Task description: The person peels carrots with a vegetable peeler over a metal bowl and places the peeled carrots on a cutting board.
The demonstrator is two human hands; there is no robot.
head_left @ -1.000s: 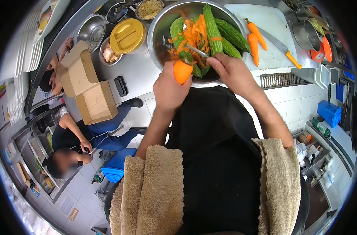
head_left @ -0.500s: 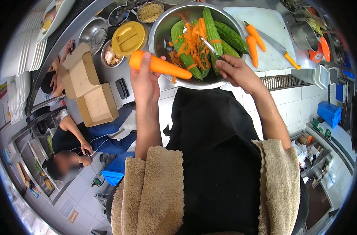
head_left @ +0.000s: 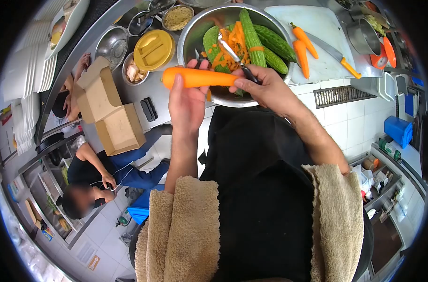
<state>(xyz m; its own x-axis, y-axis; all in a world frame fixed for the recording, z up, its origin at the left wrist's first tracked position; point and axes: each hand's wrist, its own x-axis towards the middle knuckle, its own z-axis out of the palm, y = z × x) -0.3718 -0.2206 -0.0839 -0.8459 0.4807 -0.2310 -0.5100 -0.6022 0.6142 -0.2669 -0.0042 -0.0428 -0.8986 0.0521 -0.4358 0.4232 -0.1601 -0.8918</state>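
Note:
A peeled-looking carrot (head_left: 195,78) lies across my left hand (head_left: 189,105), with the thumb over its thick end and the fingers partly spread behind it. My right hand (head_left: 270,89) grips a peeler (head_left: 231,50) by its dark handle, and its thumb and fingertips touch the carrot's thin end. The peeler's metal head points up and left, away from the carrot. Just beyond is a steel bowl (head_left: 188,40) with several ridged green gourds (head_left: 252,40) and orange peelings (head_left: 237,35) in it. My hands and the carrot cover the bowl's near part.
On the right, a white cutting board (head_left: 324,21) bears two carrots (head_left: 300,56) and a yellow-handled knife (head_left: 333,52). At left stand a yellow lid (head_left: 154,49), small steel bowls and an open cardboard box (head_left: 120,129). A seated person (head_left: 94,169) is at lower left.
The carrot has shifted right and turned nearly level. My right hand has moved left to its thin end, and the peeler has swung up and left. My left hand's fingers have loosened.

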